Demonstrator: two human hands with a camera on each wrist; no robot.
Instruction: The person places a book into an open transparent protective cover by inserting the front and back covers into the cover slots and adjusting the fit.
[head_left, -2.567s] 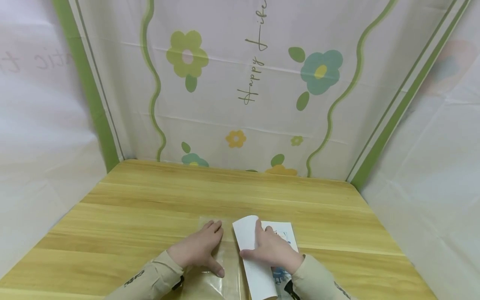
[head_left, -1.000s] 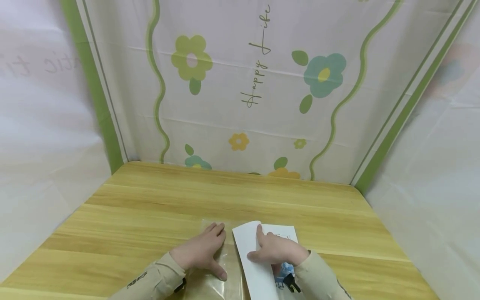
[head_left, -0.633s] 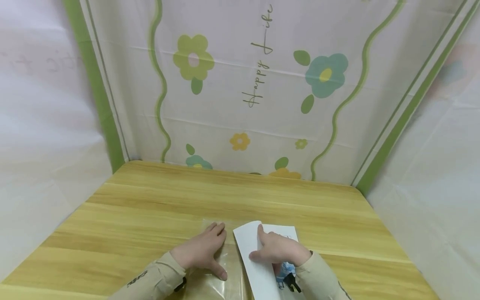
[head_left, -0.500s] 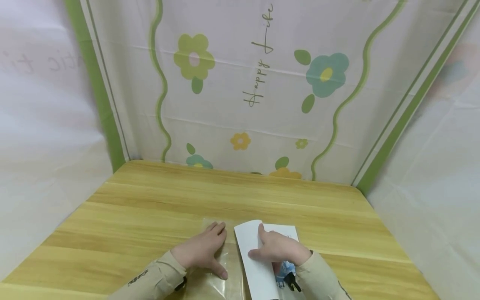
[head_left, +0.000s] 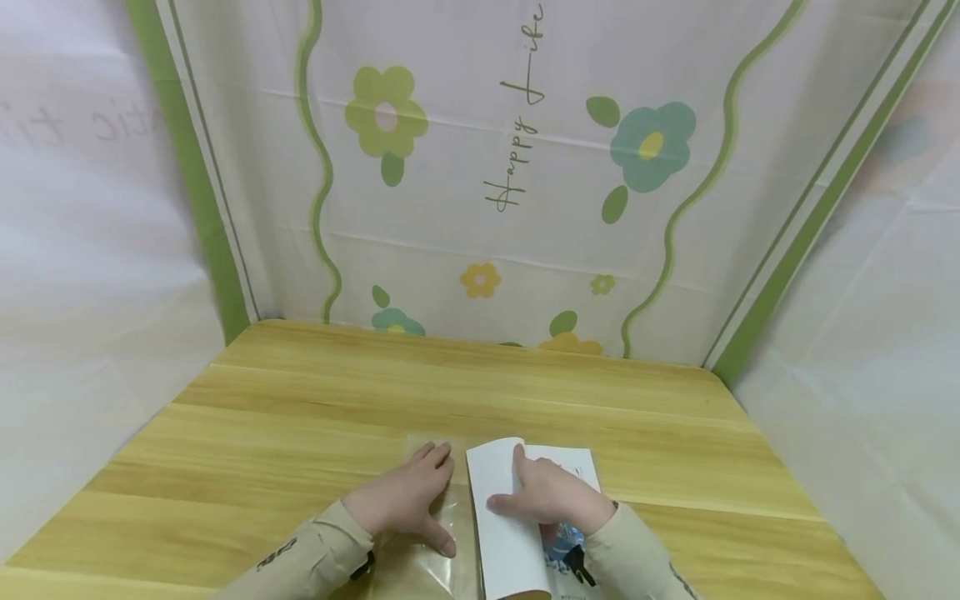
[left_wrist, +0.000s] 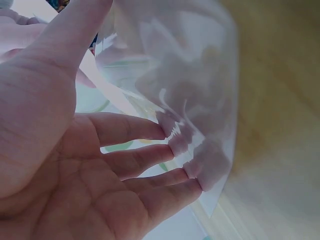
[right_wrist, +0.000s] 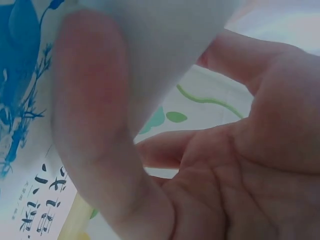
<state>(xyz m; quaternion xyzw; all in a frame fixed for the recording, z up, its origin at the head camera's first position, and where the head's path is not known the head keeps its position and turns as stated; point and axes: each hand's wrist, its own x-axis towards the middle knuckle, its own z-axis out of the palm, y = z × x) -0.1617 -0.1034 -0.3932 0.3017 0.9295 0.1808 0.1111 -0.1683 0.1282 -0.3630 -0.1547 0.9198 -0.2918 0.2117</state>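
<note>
A clear plastic sheet (head_left: 427, 571), perhaps a book cover, lies on the table with glossy creases. My left hand (head_left: 405, 504) rests on it, fingers extended and thumb spread; in the left wrist view the fingertips touch the shiny film (left_wrist: 200, 100). To its right is a thin book (head_left: 558, 454) with blue artwork and dark lettering. My right hand (head_left: 551, 496) pinches the book's white leaf (head_left: 510, 550), which is folded over to the left, thumb on its white face. In the right wrist view the blue print (right_wrist: 20, 60) shows beside a finger; part of the book is hidden.
The wood-grain table (head_left: 375, 375) stretches out beyond both hands. A flower-printed fabric curtain (head_left: 480, 167) rises at its far edge, with white fabric panels on the left (head_left: 90, 292) and right (head_left: 847, 333).
My right hand and the folded white leaf have shifted slightly left over the last half second. The left hand keeps its place on the plastic sheet.
</note>
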